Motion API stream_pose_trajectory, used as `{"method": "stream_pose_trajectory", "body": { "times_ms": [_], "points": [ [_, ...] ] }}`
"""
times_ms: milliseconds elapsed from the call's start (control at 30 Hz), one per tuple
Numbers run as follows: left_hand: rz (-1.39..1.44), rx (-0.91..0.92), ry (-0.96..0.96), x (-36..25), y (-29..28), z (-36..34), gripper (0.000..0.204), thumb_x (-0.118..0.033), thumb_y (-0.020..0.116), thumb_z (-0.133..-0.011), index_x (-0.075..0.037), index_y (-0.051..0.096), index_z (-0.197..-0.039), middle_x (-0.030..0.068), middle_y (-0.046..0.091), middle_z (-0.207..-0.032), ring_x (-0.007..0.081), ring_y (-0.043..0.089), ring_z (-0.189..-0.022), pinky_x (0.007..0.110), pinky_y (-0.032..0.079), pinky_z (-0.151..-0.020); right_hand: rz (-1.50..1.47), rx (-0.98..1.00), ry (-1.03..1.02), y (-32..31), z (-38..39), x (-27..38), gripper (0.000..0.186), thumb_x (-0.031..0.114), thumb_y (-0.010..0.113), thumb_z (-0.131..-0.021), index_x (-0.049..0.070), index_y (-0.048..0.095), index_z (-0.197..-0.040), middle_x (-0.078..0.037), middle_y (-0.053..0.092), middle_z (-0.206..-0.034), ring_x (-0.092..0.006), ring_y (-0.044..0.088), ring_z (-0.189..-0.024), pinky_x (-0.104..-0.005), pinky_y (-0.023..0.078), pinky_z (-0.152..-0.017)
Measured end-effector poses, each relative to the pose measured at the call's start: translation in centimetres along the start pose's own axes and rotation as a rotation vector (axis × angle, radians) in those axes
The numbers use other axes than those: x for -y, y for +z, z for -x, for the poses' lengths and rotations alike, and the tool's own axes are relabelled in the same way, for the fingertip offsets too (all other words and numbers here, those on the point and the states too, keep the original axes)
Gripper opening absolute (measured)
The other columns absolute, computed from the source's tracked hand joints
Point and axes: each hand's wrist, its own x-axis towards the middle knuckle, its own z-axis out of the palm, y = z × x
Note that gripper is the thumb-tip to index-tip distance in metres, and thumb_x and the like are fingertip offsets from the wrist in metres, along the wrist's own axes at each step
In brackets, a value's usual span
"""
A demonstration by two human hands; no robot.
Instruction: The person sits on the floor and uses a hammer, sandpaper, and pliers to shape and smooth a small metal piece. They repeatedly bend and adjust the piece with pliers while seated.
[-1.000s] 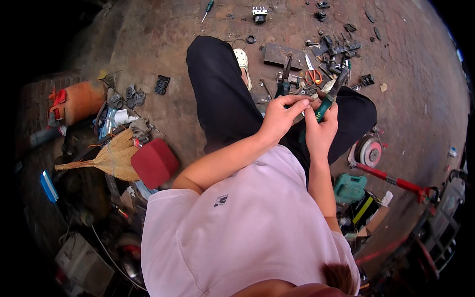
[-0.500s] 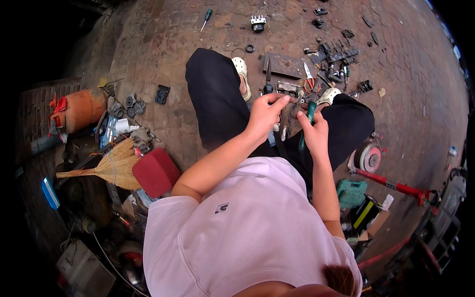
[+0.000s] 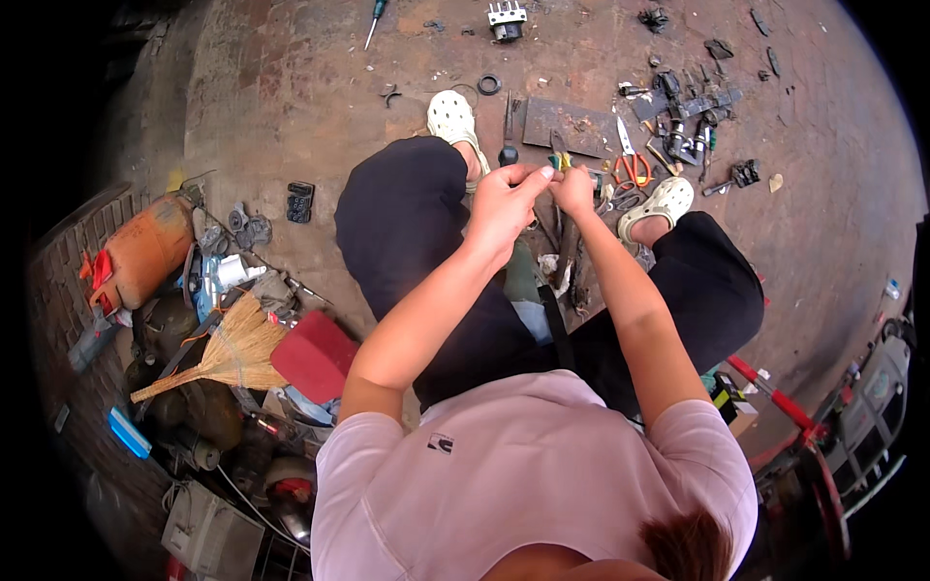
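My left hand [image 3: 509, 208] is closed, thumb and forefinger pinched together, and whatever lies between them is too small to name. Touching or almost touching it is my right hand [image 3: 575, 191], its fingers curled shut. Just beyond the fingertips shows a small tool [image 3: 560, 153] with a grey pointed end and green-yellow grips; whether my right hand grips it, I cannot tell. Left of it lies a black-handled tool [image 3: 509, 154], and on the right are orange-handled scissors [image 3: 633, 169]. A flat dark plate [image 3: 567, 127] rests on the ground ahead.
Dark mechanical parts [image 3: 690, 116] are spread at the far right, with a screwdriver [image 3: 376, 21] and a black ring [image 3: 489, 84] farther ahead. Leftward stand an orange gas cylinder [image 3: 147, 250], a straw broom [image 3: 237, 349] and a red stool [image 3: 315, 356]. A red bar [image 3: 775, 395] sits right.
The green-handled screwdriver no longer shows in my right hand, which has moved forward and left toward my left hand. My legs have shifted and spread, and the view has moved.
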Motion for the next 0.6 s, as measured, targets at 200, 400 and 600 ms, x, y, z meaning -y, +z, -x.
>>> {"method": "stream_pose_trajectory", "body": {
  "times_ms": [200, 400, 600],
  "points": [
    [-0.212, -0.06, -0.093, 0.5, 0.5, -1.8, 0.019, -0.021, 0.066, -0.094, -0.003, 0.073, -0.097, -0.0047, 0.059, -0.072, 0.0033, 0.046, -0.061, 0.03, 0.03, -0.075, 0.017, -0.043, -0.002, 5.0, -5.5, -0.7, 0.03, 0.021, 0.079, -0.073, -0.002, 0.067, -0.088, -0.023, 0.053, -0.112, -0.0391, 0.052, -0.108, -0.0465, 0.047, -0.092],
    [-0.461, 0.044, -0.053, 3.1, 0.8, -3.6, 0.016, -0.02, 0.066, -0.091, -0.007, 0.076, -0.089, 0.0013, 0.073, -0.081, 0.013, 0.065, -0.076, 0.042, 0.02, -0.115, -0.197, -0.174, 0.056, 4.2, -5.2, -1.1, 0.033, 0.021, 0.076, -0.077, -0.002, 0.066, -0.099, -0.022, 0.058, -0.118, -0.0382, 0.057, -0.105, -0.0433, 0.047, -0.092],
    [-0.636, 0.049, 0.033, 6.2, 1.5, -4.8, 0.018, -0.017, 0.07, -0.088, -0.001, 0.075, -0.092, 0.0064, 0.071, -0.083, 0.013, 0.062, -0.08, 0.032, 0.042, -0.095, -1.541, 0.347, 0.517, -1.8, 0.0, 2.4, 0.051, 0.047, 0.061, -0.094, -0.001, 0.063, -0.109, -0.013, 0.067, -0.102, -0.0256, 0.065, -0.09, -0.0396, 0.051, -0.087]
  ]
}}
